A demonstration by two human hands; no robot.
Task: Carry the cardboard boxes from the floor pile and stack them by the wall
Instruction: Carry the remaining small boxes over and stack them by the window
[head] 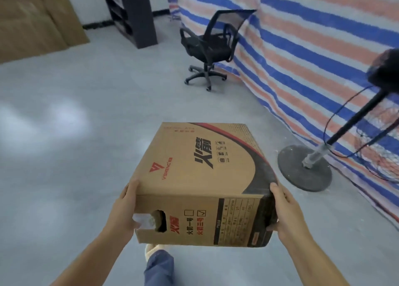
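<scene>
A printed cardboard box (pixel 200 184) was held clear of the grey floor (pixel 64 134), in front of the person, tilted slightly. The left hand (pixel 123 210) pressed flat against the box's left side beside a cut-out handle hole; the right hand (pixel 287 212) clasped the right side, its fingers (pixel 272 227) wrapped around the near corner — both gripping the box. A black office chair (pixel 207 48) stood ahead, near a striped tarpaulin (pixel 302 37). A pedestal fan (pixel 306 169) stood at right — its base on the floor. A dark shelf unit (pixel 133 13) and flat cardboard sheets (pixel 32 20) stood at the far wall.
</scene>
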